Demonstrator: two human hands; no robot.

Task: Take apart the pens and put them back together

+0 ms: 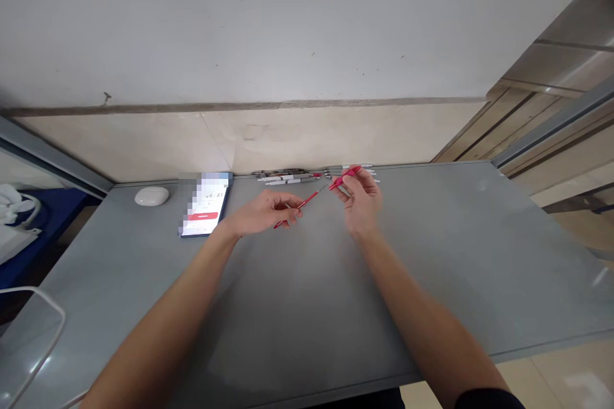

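Observation:
My left hand [268,212] pinches a slim red pen refill [309,199], its thin pale tip pointing up and to the right. Wrapped around a pinkish-red pen barrel [344,177], the fingers of my right hand [361,199] are closed. The refill's tip is close to the barrel's lower left end, with a small gap seeming to lie between them. Behind the hands, several white, grey and dark pens [288,177] lie along the back of the table. More pale pens [367,167] lie partly hidden behind my right hand.
The grey table [297,307] meets a tiled wall [336,134] at the back. On its left are a phone [204,214] with a lit screen and a white oval case [151,196]. A white cable [60,326] loops over the left edge near a blue surface [26,239].

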